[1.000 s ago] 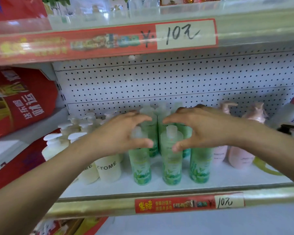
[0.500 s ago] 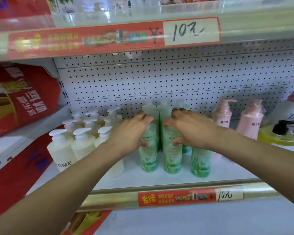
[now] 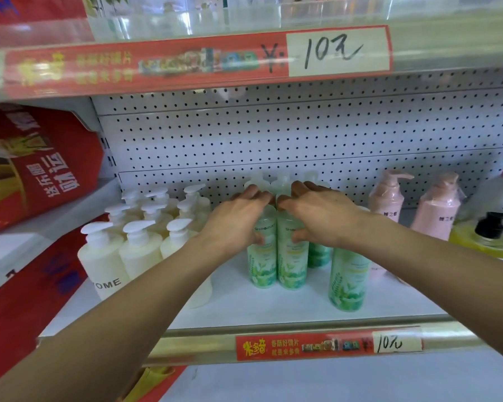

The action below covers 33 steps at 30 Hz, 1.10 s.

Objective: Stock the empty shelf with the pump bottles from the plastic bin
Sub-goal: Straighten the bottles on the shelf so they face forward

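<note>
Pump bottles stand upright in three colour groups on the shelf (image 3: 273,303), all on its white deck. Pegboard (image 3: 273,134) forms the shelf's back wall. Red bag (image 3: 41,169) with printed characters lies off the shelf's left end. White bottles (image 3: 140,250) fill the shelf's left part in rows, front to back, close-packed. Green bottles (image 3: 291,265) hold the shelf's middle: two side by side and touching, more behind them against the back wall, and one apart nearer the shelf's front edge (image 3: 347,280). Pink bottles (image 3: 385,198), two, stand at the shelf's right rear, just apart from each other. Yellow bottle (image 3: 482,242) with a black pump sits at the shelf's right end. Left hand (image 3: 238,219) is curled round the shoulder of the left bottle of the touching green two, thumb in front, fingers over the far side. Right hand (image 3: 323,216) wraps the right one the same way; fingertips of both hands nearly meet above the two. Both pump heads are hidden under the hands. Price strip (image 3: 325,345), red, handwritten "10", runs along the shelf's front edge.
</note>
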{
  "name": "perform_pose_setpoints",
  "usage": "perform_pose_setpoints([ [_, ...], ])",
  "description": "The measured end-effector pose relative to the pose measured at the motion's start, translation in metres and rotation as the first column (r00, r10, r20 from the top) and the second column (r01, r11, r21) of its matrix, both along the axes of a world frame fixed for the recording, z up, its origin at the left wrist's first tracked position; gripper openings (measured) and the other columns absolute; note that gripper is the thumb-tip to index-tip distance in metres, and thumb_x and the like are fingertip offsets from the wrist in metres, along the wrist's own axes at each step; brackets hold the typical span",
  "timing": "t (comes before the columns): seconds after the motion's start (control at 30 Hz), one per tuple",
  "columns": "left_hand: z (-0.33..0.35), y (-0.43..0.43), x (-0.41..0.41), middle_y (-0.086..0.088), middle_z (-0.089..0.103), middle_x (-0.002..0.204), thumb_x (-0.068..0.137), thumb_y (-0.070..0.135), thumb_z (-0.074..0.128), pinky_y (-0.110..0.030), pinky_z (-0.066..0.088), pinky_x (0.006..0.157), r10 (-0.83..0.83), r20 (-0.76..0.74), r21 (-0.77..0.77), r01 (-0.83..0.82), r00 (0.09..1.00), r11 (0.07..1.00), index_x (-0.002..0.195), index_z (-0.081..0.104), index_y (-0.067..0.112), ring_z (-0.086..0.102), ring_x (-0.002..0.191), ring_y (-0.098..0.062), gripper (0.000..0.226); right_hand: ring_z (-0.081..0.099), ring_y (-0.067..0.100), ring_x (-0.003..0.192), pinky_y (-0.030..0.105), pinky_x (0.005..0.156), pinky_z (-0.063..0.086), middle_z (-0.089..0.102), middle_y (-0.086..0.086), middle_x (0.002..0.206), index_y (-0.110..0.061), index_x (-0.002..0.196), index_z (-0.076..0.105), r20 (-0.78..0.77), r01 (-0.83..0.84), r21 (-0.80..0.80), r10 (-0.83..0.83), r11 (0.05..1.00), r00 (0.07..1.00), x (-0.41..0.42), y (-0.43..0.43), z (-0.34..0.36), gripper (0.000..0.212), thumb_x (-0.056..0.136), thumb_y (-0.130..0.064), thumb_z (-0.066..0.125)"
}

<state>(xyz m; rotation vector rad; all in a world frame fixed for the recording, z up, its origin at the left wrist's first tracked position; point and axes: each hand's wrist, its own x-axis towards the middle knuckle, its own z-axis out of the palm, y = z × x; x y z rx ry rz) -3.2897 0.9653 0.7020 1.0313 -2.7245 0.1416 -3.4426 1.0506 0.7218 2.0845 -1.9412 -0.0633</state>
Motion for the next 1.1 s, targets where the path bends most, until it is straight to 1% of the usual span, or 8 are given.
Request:
perform_pose_setpoints([
  [0.1,-0.001,0.000,0.000,0.003,0.039,0.137,0.075,0.030,0.080,-0.042,0.051,0.087,0.003,-0.002,-0.006,-0.003,1.000,1.000,0.139,0.037,0.027,0.052,0.120,-0.025,0.078,0.047,0.026,0.118,0.038,0.088,0.046,0.042,0.005,0.125,-0.031,0.143,0.034,0.004,-0.007,-0.002,0.007,1.000,1.000,0.000,0.003,0.000,0.070,0.083,-0.038,0.070],
  [0.2,-0.005,0.005,0.002,0.004,0.035,0.143,0.076,0.033,0.078,-0.043,0.049,0.094,0.003,-0.025,-0.022,-0.004,1.000,1.000,0.144,0.031,0.029,0.046,0.126,-0.025,0.083,0.042,0.023,0.127,0.035,0.101,0.037,0.034,-0.001,0.144,-0.045,0.141,0.037,0.071,-0.012,-0.020,0.013,1.000,0.997,-0.006,0.016,0.015,0.066,0.083,-0.046,0.067],
  [0.33,-0.012,0.019,0.001,0.010,0.023,0.156,0.076,0.049,0.074,-0.041,0.028,0.114,-0.051,-0.100,-0.153,0.035,0.994,0.988,0.152,0.017,0.035,0.028,0.140,-0.019,0.096,0.036,0.016,0.133,0.036,0.107,0.032,0.033,-0.008,0.151,-0.052,0.135,0.045,0.248,0.009,-0.068,0.008,0.998,0.969,-0.030,0.053,0.036,0.063,0.076,-0.057,0.069],
  [0.5,-0.022,0.027,-0.016,0.011,0.021,0.158,0.078,0.051,0.072,-0.047,0.005,0.120,-0.117,-0.061,-0.205,0.103,0.991,0.973,0.153,0.014,0.036,0.019,0.145,-0.015,0.096,0.032,0.019,0.135,0.038,0.104,0.038,0.026,-0.007,0.151,-0.049,0.144,0.029,0.191,0.118,0.057,-0.127,0.991,0.973,-0.049,0.086,0.009,0.087,0.070,-0.057,0.074],
  [0.6,-0.024,0.026,-0.019,0.011,0.020,0.159,0.080,0.048,0.072,-0.048,0.006,0.121,-0.111,-0.066,-0.179,0.097,0.992,0.979,0.153,0.014,0.036,0.025,0.144,-0.016,0.094,0.036,0.022,0.133,0.039,0.099,0.044,0.025,-0.001,0.150,-0.039,0.146,0.028,0.158,0.145,0.028,-0.147,0.989,0.976,-0.051,0.084,-0.013,0.085,0.076,-0.046,0.075],
  [0.77,-0.023,0.026,-0.019,0.011,0.021,0.159,0.081,0.044,0.073,-0.048,0.012,0.120,-0.121,-0.088,-0.157,0.106,0.989,0.982,0.153,0.016,0.037,0.029,0.142,-0.016,0.092,0.048,0.030,0.121,0.040,0.087,0.051,0.028,0.005,0.145,-0.034,0.142,0.036,0.228,0.135,-0.038,-0.123,0.990,0.966,-0.054,0.070,-0.025,0.076,0.078,-0.036,0.076],
  [0.97,-0.024,0.026,-0.019,0.012,0.020,0.159,0.082,0.042,0.072,-0.048,0.013,0.120,-0.117,-0.101,-0.138,0.102,0.988,0.985,0.153,0.016,0.036,0.028,0.142,-0.015,0.091,0.046,0.031,0.119,0.034,0.091,0.041,0.032,0.007,0.139,-0.033,0.141,0.038,0.205,0.120,-0.055,-0.107,0.991,0.973,-0.049,0.050,-0.024,0.071,0.080,-0.035,0.073],
  [1.1,-0.026,0.025,-0.020,0.013,0.020,0.158,0.082,0.042,0.071,-0.047,0.011,0.120,-0.113,-0.106,-0.152,0.096,0.988,0.984,0.153,0.017,0.036,0.030,0.141,-0.015,0.090,0.049,0.031,0.113,0.037,0.088,0.044,0.031,0.008,0.138,-0.032,0.140,0.039,0.228,0.123,-0.079,-0.103,0.989,0.968,-0.048,0.041,-0.028,0.069,0.080,-0.034,0.073],
])
